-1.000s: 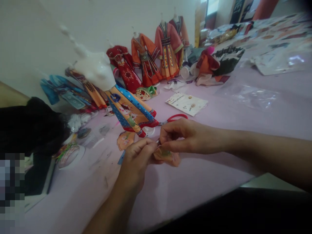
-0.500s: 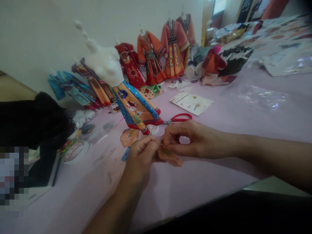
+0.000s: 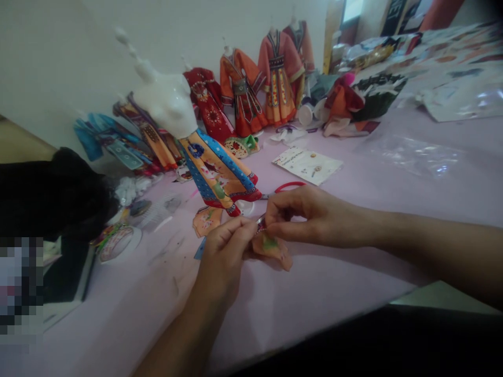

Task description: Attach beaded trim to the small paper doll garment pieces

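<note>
Pinched in my left hand (image 3: pixel 230 243) is the upper edge of a small orange fabric piece (image 3: pixel 277 254) with a green patch, which hangs down over the table. My right hand (image 3: pixel 302 214) is closed at the fingertips just beside it, at the same edge; what it pinches is too small to make out. A small dark and whitish strip shows between the two hands. Just behind them stands a white doll-sized dress form (image 3: pixel 168 104) in an orange, blue and red skirt (image 3: pixel 220 173). Another orange fabric piece (image 3: pixel 206 221) lies left of my hands.
Red-handled scissors (image 3: pixel 288 187) lie partly behind my right hand. A white card with buttons (image 3: pixel 308 165) lies beyond. Several small dressed forms (image 3: pixel 277 78) line the wall. A tape roll (image 3: pixel 120 245) and a black cloth (image 3: pixel 55 193) are at left, clear plastic (image 3: pixel 424 154) at right.
My right hand has shifted slightly up and away from my left fingers, and its finger gap has closed. More of the orange fabric and its green patch now shows.
</note>
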A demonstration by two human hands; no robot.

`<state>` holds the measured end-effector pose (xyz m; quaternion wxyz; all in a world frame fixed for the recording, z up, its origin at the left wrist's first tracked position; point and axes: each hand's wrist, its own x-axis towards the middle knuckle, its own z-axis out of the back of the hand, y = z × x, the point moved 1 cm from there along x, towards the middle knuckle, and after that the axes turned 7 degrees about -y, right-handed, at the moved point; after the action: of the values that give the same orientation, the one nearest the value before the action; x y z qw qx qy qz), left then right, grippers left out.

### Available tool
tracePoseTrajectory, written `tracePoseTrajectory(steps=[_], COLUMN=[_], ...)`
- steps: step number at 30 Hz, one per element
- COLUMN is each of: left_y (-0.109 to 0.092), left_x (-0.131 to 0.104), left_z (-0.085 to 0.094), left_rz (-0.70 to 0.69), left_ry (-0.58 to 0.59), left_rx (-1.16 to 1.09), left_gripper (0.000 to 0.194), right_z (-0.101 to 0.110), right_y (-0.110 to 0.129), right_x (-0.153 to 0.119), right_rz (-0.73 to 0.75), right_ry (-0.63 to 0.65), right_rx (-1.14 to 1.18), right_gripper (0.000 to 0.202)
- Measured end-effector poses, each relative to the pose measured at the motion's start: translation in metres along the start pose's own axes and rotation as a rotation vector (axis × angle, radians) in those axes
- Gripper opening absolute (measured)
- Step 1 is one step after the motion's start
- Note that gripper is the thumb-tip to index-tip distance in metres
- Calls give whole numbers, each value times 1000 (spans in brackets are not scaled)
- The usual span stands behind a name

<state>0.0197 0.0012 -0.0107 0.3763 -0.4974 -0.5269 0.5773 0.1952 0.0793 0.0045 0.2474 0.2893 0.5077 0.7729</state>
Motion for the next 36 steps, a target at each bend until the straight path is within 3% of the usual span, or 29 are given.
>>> tracePoseTrajectory(steps=[14, 23, 36], left_y=[-14, -8, -11], left_x=[-11, -4, -2], left_z=[-10, -2, -3], left_rz=[-10, -77, 4], left_ry=[78, -29, -14], left_rx=[61, 96, 68], left_gripper=[16, 10, 21], right_z=[2, 1, 1], right_y=[-3, -1, 1], right_x=[3, 2, 0], right_rz=[-8, -11, 11], right_ry=[-9, -37, 2], right_rx=[-58, -68, -91], right_gripper=[8, 9, 8])
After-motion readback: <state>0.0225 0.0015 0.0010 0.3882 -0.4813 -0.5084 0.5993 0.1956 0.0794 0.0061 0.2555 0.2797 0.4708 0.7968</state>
